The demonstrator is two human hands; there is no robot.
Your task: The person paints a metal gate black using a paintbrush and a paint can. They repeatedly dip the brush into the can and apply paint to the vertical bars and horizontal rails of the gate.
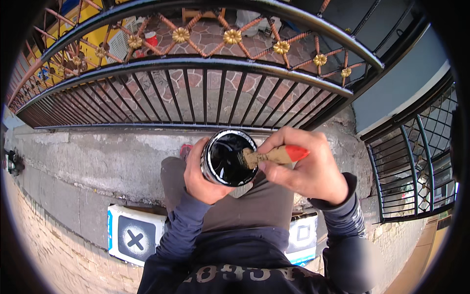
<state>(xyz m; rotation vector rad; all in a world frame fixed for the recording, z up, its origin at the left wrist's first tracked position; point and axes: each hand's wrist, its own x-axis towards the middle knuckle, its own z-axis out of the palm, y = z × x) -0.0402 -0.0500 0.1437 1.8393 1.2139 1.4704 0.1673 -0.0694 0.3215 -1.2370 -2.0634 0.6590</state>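
Observation:
My left hand (200,178) is wrapped around the side of a round paint can (210,175), held above my lap. Glossy black paint (227,158) lies inside it, and dried or wet drips coat the rim. Between the thumb and fingers of my right hand (301,165) is a paintbrush (277,156) with a wooden handle and a red end. Its head reaches over the can's right rim; the bristles' tips are hard to make out against the dark paint.
Right ahead runs a black metal gate (205,62) with copper-coloured twisted bars and gold flower rosettes (232,36). A second black grille (407,169) stands at the right. Under me is a printed box (136,235) on concrete paving (91,165). A red container (151,38) sits behind the gate.

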